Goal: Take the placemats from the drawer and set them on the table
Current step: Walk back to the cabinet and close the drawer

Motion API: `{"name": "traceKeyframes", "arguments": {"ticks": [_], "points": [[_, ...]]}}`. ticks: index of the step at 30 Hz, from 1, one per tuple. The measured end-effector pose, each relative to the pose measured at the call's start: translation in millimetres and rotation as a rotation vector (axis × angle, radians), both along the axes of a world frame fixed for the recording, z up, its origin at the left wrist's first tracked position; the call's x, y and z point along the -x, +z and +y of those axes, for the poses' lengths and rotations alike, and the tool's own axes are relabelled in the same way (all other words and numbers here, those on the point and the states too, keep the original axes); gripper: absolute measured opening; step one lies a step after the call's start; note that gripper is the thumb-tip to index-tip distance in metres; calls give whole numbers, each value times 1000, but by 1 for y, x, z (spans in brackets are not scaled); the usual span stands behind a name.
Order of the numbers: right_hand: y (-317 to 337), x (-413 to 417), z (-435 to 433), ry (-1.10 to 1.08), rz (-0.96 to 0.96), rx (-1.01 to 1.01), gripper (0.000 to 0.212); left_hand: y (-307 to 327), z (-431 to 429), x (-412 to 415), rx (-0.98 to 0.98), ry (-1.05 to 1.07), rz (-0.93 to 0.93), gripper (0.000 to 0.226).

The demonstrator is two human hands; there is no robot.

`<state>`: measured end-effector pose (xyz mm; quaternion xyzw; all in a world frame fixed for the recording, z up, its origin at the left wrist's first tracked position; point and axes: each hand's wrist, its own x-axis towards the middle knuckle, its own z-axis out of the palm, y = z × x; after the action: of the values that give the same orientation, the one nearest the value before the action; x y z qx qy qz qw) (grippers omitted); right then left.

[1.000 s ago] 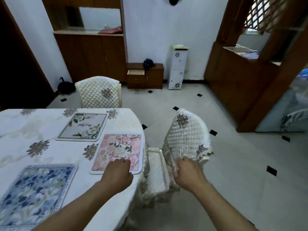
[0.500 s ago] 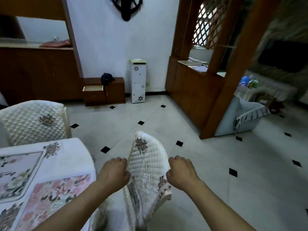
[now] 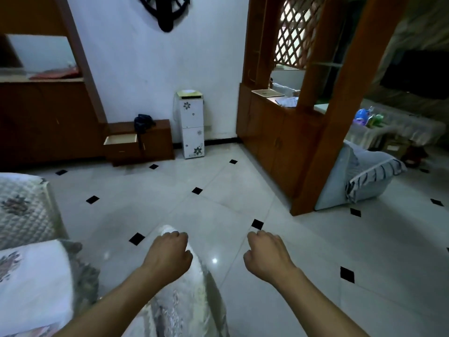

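Note:
The low wooden cabinet's drawer [image 3: 120,140] stands pulled open by the far wall; what is inside is hidden. The table [image 3: 31,278] with its white cloth shows only as a corner at the lower left, and no placemat is clearly in view. My left hand [image 3: 167,255] hovers at the top of a quilted chair back [image 3: 184,300], fingers curled; whether it grips the chair is hidden. My right hand [image 3: 266,254] is over the tiled floor to the right of the chair, fingers curled, holding nothing.
A second quilted chair [image 3: 23,210] stands at the left edge. A white floral cabinet [image 3: 192,125] and a dark bag [image 3: 143,122] are by the wall. A wooden partition [image 3: 303,152] and a grey covered seat [image 3: 359,183] stand at the right.
My view has swung right, away from the table and its placemats. Both hands left the placemat and chair sides; my right hand now hangs free over the floor.

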<state>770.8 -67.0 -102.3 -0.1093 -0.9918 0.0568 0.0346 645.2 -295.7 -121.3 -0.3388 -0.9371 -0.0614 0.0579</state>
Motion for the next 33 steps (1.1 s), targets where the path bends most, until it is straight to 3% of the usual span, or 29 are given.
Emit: {"name": "traceKeyframes", "arguments": {"ticks": [9, 17, 24, 33], "points": [[-1, 86, 173, 191, -43, 30, 9, 2, 136, 40, -28, 253, -54, 18], [7, 194, 231, 313, -17, 26, 11, 17, 177, 107, -21, 366, -11, 16], [7, 317, 265, 334, -20, -30, 11, -3, 193, 229, -96, 421, -4, 17], [24, 503, 296, 292, -35, -76, 11, 6, 217, 412, -38, 460, -64, 18]]}}
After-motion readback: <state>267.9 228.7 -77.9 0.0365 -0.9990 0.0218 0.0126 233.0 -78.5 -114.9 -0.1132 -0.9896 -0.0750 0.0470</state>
